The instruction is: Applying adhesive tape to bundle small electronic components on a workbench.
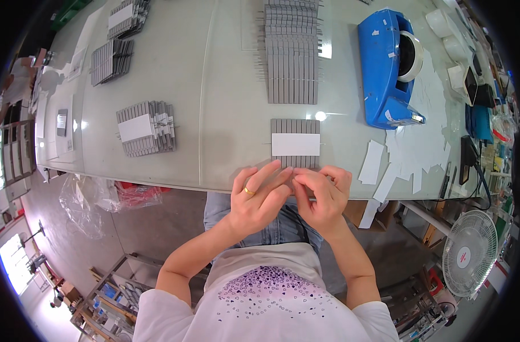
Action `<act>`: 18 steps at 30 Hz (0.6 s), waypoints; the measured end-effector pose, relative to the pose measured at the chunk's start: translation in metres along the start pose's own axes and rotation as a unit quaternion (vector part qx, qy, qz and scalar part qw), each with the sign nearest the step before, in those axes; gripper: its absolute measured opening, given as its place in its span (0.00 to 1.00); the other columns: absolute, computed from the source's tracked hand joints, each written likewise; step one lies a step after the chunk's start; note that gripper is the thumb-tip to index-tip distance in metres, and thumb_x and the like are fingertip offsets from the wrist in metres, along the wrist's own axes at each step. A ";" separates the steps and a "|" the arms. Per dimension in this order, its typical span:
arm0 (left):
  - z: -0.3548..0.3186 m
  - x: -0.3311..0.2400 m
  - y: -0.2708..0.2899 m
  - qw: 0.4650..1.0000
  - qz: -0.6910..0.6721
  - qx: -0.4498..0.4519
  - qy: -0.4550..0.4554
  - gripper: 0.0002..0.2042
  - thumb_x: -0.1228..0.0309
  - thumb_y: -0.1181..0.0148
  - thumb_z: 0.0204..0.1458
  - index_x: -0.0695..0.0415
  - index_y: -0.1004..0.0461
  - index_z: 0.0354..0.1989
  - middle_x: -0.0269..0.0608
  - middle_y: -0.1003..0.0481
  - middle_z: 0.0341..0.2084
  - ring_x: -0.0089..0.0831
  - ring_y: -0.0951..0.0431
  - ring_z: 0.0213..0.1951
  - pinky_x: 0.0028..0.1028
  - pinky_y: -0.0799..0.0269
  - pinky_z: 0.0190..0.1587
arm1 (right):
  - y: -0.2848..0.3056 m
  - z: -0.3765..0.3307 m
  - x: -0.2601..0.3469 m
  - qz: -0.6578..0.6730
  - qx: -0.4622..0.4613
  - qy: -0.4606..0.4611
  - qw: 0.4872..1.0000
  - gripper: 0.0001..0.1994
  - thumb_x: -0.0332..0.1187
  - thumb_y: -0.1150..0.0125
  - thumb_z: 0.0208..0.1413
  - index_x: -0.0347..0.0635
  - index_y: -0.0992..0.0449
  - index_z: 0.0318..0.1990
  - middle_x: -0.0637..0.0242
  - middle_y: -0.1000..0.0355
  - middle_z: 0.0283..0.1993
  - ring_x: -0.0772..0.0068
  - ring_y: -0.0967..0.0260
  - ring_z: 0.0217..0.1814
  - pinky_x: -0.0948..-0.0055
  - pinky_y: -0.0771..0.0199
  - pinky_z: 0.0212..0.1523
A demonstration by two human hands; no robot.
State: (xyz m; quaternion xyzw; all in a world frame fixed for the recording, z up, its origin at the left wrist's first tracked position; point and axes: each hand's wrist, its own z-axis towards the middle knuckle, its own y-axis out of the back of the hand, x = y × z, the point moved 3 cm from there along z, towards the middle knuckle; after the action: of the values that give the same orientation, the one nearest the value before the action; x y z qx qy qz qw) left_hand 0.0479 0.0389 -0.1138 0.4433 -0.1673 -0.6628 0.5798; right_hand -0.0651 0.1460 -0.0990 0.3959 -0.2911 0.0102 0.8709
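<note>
A small flat row of grey strips [295, 126] lies on the table in front of me, thin wires poking out at both sides. Across its middle rests a white paper label [295, 144]. My left hand [257, 196], with a ring on one finger, is at the near edge of this row, one finger stretched toward it. Beside it my right hand [324, 196] is closed in a pinch. The fingertips of both hands meet just below the strips. Whatever they hold between them is too small to make out.
A longer overlapping row of grey strips [292, 74] lies beyond. Labelled bundles of strips [164, 128] sit to the left. On the right stand a blue tape dispenser [379, 68] and scattered white paper strips [425, 125]. A fan [469, 253] is off the table's right corner.
</note>
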 end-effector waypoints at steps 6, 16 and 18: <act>0.001 -0.001 -0.005 1.000 -0.014 0.015 -0.005 0.07 0.71 0.32 0.49 0.49 0.25 0.33 0.32 0.17 0.45 0.34 0.25 0.58 0.38 0.38 0.59 | 0.001 -0.001 -0.003 -0.002 -0.004 -0.012 1.000 0.11 0.27 0.28 0.44 0.51 0.21 0.36 0.80 0.20 0.37 0.70 0.34 0.37 0.68 0.41 0.42; 0.001 -0.001 -0.006 1.000 -0.006 0.014 -0.004 0.07 0.71 0.33 0.50 0.49 0.28 0.32 0.30 0.17 0.44 0.31 0.25 0.58 0.37 0.37 0.60 | -0.001 -0.001 -0.004 -0.002 -0.006 -0.013 1.000 0.11 0.27 0.27 0.43 0.51 0.21 0.35 0.81 0.21 0.36 0.71 0.34 0.37 0.68 0.41 0.42; 0.004 -0.001 -0.003 1.000 -0.022 0.015 0.008 0.09 0.71 0.32 0.49 0.50 0.28 0.32 0.29 0.17 0.44 0.31 0.25 0.58 0.37 0.36 0.60 | 0.001 0.001 -0.003 0.004 -0.003 -0.022 1.000 0.11 0.27 0.28 0.44 0.51 0.21 0.35 0.80 0.21 0.36 0.70 0.34 0.37 0.68 0.40 0.42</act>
State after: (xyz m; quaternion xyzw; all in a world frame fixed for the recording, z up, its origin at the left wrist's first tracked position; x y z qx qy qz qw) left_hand 0.0431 0.0398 -0.1134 0.4609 -0.1625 -0.6690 0.5601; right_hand -0.0684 0.1465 -0.0994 0.3928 -0.3117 0.0038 0.8652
